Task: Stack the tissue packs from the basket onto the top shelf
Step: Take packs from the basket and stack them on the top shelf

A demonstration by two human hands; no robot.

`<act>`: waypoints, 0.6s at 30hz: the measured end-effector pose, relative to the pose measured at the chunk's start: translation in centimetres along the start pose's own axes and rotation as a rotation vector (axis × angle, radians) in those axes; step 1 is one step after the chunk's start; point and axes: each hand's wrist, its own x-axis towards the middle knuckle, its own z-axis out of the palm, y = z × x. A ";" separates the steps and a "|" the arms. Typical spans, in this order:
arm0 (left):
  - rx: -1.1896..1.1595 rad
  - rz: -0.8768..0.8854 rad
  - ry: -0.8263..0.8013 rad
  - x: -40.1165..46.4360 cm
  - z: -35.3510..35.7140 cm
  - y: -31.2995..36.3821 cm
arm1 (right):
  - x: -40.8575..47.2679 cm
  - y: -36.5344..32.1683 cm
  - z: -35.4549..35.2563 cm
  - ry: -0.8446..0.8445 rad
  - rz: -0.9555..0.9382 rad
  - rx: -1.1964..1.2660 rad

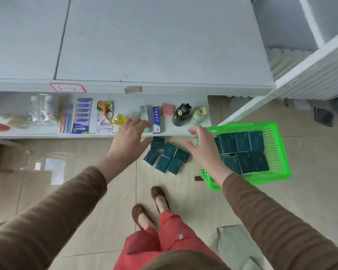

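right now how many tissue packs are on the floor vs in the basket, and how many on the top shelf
On the floor: 6 tissue packs
In the basket: 6 packs showing on top; any beneath are hidden
On the top shelf: 0
Total visible: 12

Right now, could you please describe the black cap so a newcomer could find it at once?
Start at the green basket on the floor. On the lower shelf just left of it sits the black cap, the only dark, rounded item there, with a gold emblem.
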 end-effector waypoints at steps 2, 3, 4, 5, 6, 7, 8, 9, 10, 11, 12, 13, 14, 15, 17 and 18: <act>-0.013 -0.012 -0.071 -1.2 3.2 2.6 | -1.6 4.2 -0.8 -0.019 0.098 0.000; -0.019 -0.015 -0.097 -1.5 4.8 4.0 | -2.2 6.3 -1.2 -0.025 0.144 -0.001; -0.025 -0.015 -0.120 -1.5 6.4 5.4 | -2.7 8.4 -1.7 -0.032 0.186 -0.002; -0.024 -0.010 -0.145 -1.3 7.9 6.8 | -3.0 10.6 -2.2 -0.042 0.223 -0.001; -0.018 -0.002 -0.171 -0.9 9.5 8.2 | -3.2 12.8 -2.7 -0.055 0.261 0.002; -0.010 0.007 -0.197 -0.4 11.0 9.6 | -3.4 15.1 -3.2 -0.071 0.305 0.007; -0.008 0.014 -0.221 0.2 12.6 11.0 | -3.6 17.4 -3.6 -0.087 0.362 0.016; -0.010 0.018 -0.242 1.0 14.2 12.4 | -3.8 19.7 -4.1 -0.099 0.425 0.029; -0.009 0.022 -0.260 1.8 16.0 13.6 | -3.9 22.0 -4.4 -0.109 0.485 0.041; -0.001 0.026 -0.279 2.7 17.8 14.8 | -4.0 24.2 -4.5 -0.119 0.539 0.048; 0.013 0.034 -0.298 3.8 19.7 15.9 | -4.0 26.4 -4.7 -0.131 0.586 0.046; 0.033 0.046 -0.319 4.9 21.8 16.9 | -3.9 28.5 -4.6 -0.147 0.620 0.031; 0.052 0.063 -0.341 6.1 23.7 17.7 | -3.7 30.3 -4.5 -0.163 0.639 0.005; 0.078 0.081 -0.365 7.4 25.7 18.4 | -3.4 32.0 -4.3 -0.177 0.650 -0.027; 0.153 0.114 -0.409 10.1 29.5 19.5 | -2.6 34.6 -3.5 -0.198 0.663 -0.088; 0.197 0.134 -0.428 11.5 31.2 19.9 | -2.2 35.7 -2.9 -0.209 0.672 -0.111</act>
